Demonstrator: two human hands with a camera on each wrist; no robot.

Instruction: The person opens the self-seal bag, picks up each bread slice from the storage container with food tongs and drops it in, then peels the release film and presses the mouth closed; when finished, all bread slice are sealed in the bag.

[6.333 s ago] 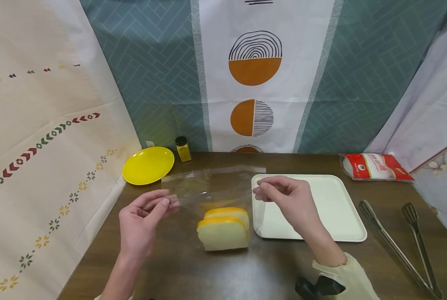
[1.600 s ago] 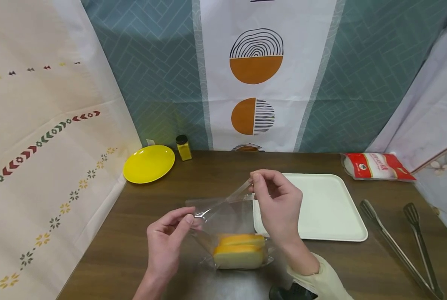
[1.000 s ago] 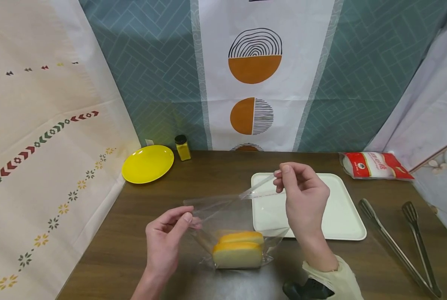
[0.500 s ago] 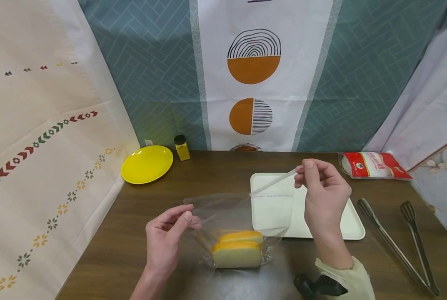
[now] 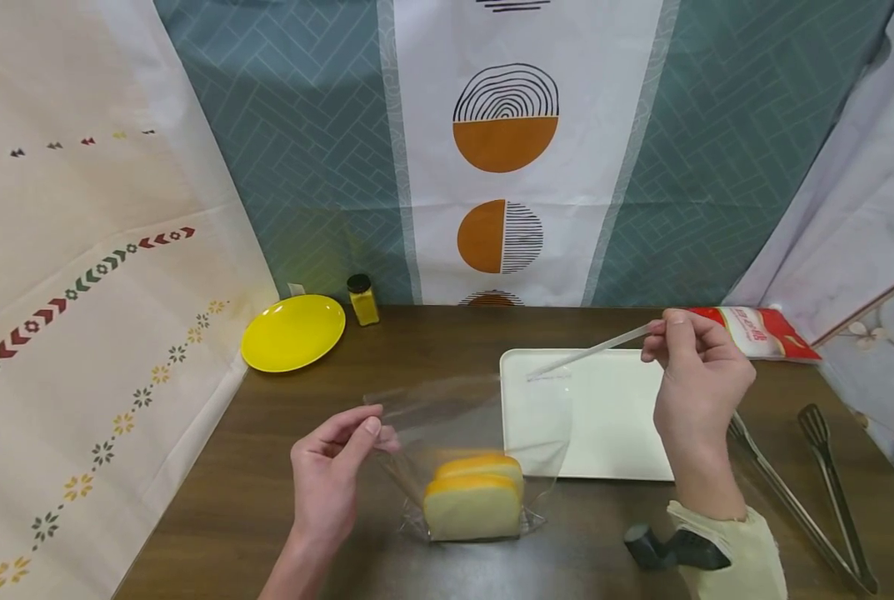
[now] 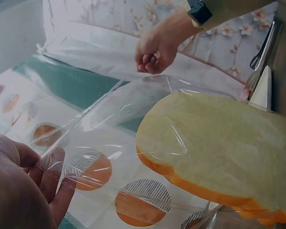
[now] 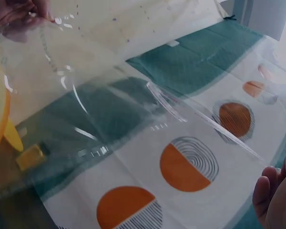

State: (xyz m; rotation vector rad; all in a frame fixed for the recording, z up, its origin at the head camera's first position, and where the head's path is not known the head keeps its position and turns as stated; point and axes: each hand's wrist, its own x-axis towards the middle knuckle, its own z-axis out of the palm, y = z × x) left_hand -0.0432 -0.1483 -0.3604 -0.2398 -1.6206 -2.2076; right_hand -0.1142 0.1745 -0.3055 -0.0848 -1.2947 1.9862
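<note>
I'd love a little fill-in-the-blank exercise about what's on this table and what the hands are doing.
1. The left hand pinches the clear bag, which holds slices of ____.
2. The right hand pinches a thin strip near a tray coloured ____.
3. The oval-looking plate is ____.
4. The jar beside it has a ____ lid.

Missing words: bread; white; yellow; black.

Right hand (image 5: 697, 379) farther right, strip (image 5: 596, 350) peeled further off bag (image 5: 450, 417), red packet (image 5: 765, 332) partly hidden

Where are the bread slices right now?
In the head view, the bread slices sit inside the clear plastic bag, below centre, just right of the left hand.
</note>
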